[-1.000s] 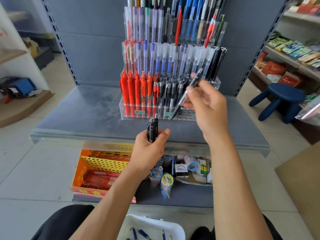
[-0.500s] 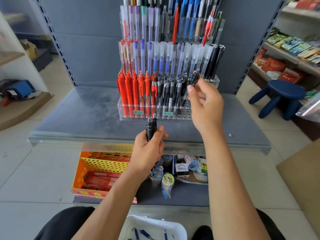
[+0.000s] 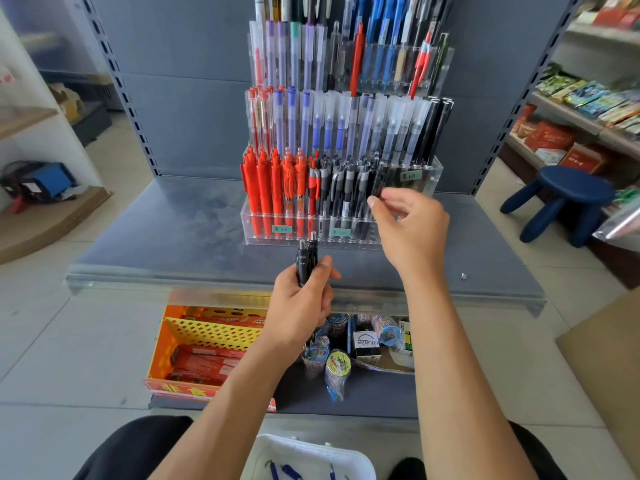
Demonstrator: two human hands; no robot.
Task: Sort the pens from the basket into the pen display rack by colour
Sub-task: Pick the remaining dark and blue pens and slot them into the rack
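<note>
From the head view, the black pen [image 3: 378, 183] that our right hand [image 3: 412, 226] carried slanted in the air a second ago now stands in the front row of the pen display rack [image 3: 431, 183], among others of its colour. Thumb and fingertips sit at its top, and we cannot tell whether they still pinch it. We judge one more pen sorted. Our left hand [image 3: 301, 306] grips a small bundle of dark pens [image 3: 306, 263] upright over the grey shelf [image 3: 173, 237]. The basket [image 3: 349, 453] lies by our knees, with blue pens [image 3: 287, 472] left inside. A blue stool [image 3: 568, 192] stands on the tiled floor.
</note>
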